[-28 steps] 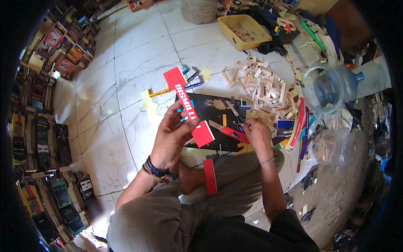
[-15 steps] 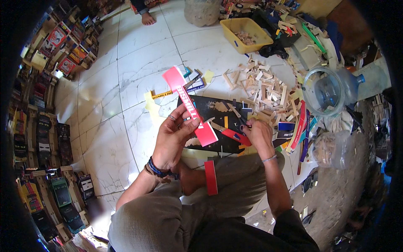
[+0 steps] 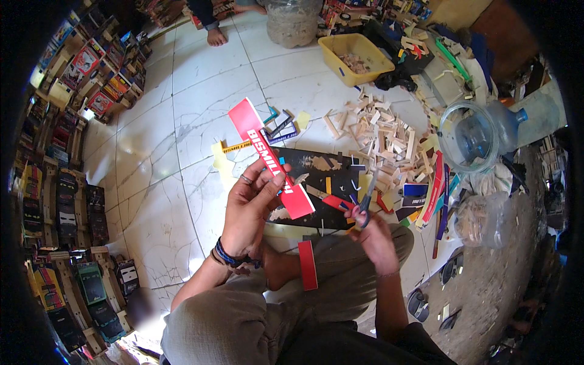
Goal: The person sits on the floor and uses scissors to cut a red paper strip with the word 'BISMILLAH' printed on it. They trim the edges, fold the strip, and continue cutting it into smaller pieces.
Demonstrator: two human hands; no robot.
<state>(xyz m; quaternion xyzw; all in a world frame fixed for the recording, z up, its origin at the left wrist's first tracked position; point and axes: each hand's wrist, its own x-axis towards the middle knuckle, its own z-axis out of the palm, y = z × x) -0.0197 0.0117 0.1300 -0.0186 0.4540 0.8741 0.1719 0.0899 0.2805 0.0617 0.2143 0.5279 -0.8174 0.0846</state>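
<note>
My left hand (image 3: 250,207) pinches a red strip (image 3: 244,117) with white lettering, holding it slantwise above a dark board (image 3: 310,210). My right hand (image 3: 376,243) is closed around the handles of a pair of scissors (image 3: 369,193), whose blades point up and away from me. The blades stand apart from the strip, to its right. On the board lies a red-handled cutter knife (image 3: 336,203) among small coloured scraps. A second, smaller red piece (image 3: 308,266) rests on my trouser leg, close to my bare foot.
Beyond the board lie lettered blue strips (image 3: 281,129) and a yellow one (image 3: 236,146). A heap of small wooden pieces (image 3: 389,134) spreads at the right, near a yellow tub (image 3: 347,67) and a clear plastic bottle (image 3: 474,131). Toy trucks (image 3: 91,280) line the left. Another person's foot (image 3: 216,36) shows far off.
My right hand has drawn back toward me from the board, and the scissors now stand raised in it. The red strip has shifted slightly, still in my left hand.
</note>
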